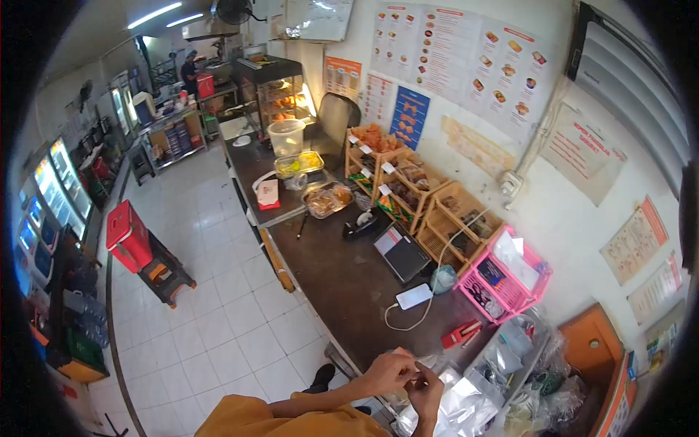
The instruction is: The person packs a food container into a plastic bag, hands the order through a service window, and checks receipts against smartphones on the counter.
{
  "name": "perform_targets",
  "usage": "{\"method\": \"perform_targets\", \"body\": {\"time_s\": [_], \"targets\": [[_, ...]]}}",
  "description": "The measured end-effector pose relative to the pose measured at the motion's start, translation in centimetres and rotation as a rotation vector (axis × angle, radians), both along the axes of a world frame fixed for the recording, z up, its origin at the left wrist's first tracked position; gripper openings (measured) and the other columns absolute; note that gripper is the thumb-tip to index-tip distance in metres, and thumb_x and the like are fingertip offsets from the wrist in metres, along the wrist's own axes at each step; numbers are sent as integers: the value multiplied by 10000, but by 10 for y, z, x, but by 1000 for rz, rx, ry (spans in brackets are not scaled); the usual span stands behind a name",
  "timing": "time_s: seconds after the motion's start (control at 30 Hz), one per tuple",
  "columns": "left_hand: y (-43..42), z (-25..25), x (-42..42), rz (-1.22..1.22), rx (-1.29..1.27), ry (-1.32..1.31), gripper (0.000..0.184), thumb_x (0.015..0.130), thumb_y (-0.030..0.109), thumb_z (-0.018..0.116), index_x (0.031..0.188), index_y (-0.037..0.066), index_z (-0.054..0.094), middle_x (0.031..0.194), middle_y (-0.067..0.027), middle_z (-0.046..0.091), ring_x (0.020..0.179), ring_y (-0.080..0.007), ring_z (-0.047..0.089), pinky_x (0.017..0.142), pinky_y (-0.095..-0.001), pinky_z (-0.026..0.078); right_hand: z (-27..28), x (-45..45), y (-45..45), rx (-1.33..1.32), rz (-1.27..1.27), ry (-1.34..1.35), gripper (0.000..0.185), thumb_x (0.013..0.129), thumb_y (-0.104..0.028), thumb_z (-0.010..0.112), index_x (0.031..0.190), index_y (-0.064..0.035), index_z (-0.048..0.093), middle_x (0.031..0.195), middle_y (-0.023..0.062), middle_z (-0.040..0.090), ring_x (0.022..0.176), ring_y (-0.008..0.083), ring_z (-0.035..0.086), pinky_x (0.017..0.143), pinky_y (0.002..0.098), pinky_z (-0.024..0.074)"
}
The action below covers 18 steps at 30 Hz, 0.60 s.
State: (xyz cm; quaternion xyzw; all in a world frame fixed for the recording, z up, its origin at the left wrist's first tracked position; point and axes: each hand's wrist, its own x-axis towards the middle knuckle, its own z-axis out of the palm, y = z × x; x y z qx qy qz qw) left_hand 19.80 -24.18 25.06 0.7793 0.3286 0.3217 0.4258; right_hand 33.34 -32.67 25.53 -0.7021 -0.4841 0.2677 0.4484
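My left hand [389, 375] and my right hand [424, 390] meet at the near end of the dark counter [320, 277]. The fingers of both are pinched together, and a small reddish thing shows behind them, too small to make out. Shiny silver and clear plastic packaging [462, 400] lies beside and beneath my right hand. A red stapler-like object [461, 333] rests on the counter just beyond my hands. Farther up are a white phone [413, 296] with a cable and a black tablet-like device [402, 253].
A pink basket [507, 273] and wicker racks [448, 218] line the wall. Foil trays [328, 199] sit farther along the counter. A red cooler [129, 234] stands on a stool to the left. Another person [190, 73] is far back.
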Motion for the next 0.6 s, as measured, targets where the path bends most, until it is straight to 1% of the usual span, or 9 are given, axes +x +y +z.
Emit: {"method": "perform_targets", "body": {"time_s": [0.03, 0.07, 0.13, 0.23, 0.27, 0.33, 0.43, 0.5, 0.6], "targets": [[3, -5, 6, -15, -37, -98, 108, 804, 139, 728, 829, 44, 683, 733, -125, 664, 713, -319, 662, 700, -412, 538, -5, 6, 0, -18, 57, -42, 212, 770, -6, 715, 981, 3, 729, 689, 55, 646, 612, 109, 579, 589, 277, 476], [5, -12, 11, -43, -12, -77, 137, 808, 151, 747, 851, 38, 683, 774, -122, 673, 736, -300, 668, 702, -397, 537, -11, 11, 2, -37, 114, -84, 187, 770, 18, 716, 953, -12, 735, 645, 39, 631, 590, 95, 573, 581, 267, 476], [3, -33, 20, -109, 29, -34, 199, 817, 176, 784, 895, 26, 681, 856, -115, 692, 781, -263, 680, 707, -367, 536, -38, 9, 1, 56, -34, -6, 107, 770, 8, 703, 865, -3, 750, 671, 63, 671, 610, 106, 592, 603, 272, 483], [-6, -59, 26, -104, -388, -447, 240, 871, 183, 762, 985, -6, 666, 962, -130, 695, 892, -250, 688, 754, -346, 532, -24, 8, -7, 83, -137, 63, 80, 756, 28, 685, 795, 0, 749, 678, 60, 684, 619, 100, 590, 602, 271, 482], [-8, -68, 23, -154, -292, -396, 240, 883, 174, 750, 1007, -11, 659, 982, -134, 690, 919, -257, 684, 775, -349, 529, -50, 13, -10, 107, -183, 129, 29, 788, 1, 712, 771, 0, 736, 657, 42, 668, 586, 88, 564, 559, 265, 456], [-12, -81, 17, -243, -92, -295, 241, 908, 157, 727, 1050, -20, 645, 1023, -144, 681, 973, -271, 675, 818, -355, 523, -52, 8, -7, 92, -295, 213, 105, 826, -58, 754, 751, 2, 712, 646, 25, 650, 543, 78, 527, 510, 250, 405], [-12, -84, 17, -244, 61, -204, 180, 929, 135, 694, 1009, -17, 642, 963, -129, 683, 949, -288, 669, 801, -391, 505, -56, 8, -6, 130, -368, 479, 162, 839, -115, 787, 781, 5, 695, 633, 14, 632, 514, 71, 496, 481, 243, 357], [-17, -91, 22, -157, 124, -189, 101, 947, 86, 638, 987, -7, 640, 902, -127, 668, 862, -260, 650, 748, -399, 486, -63, 9, -5, 128, -351, 451, 145, 837, -107, 783, 823, 11, 699, 662, 21, 645, 539, 77, 519, 492, 238, 378], [-29, -93, 33, 11, -331, -326, 87, 958, 73, 591, 987, 6, 639, 837, -128, 636, 783, -220, 626, 730, -390, 487, -50, 9, 0, 192, -282, 490, 124, 842, -81, 761, 881, 21, 701, 753, 47, 676, 605, 86, 564, 527, 235, 426]]}}
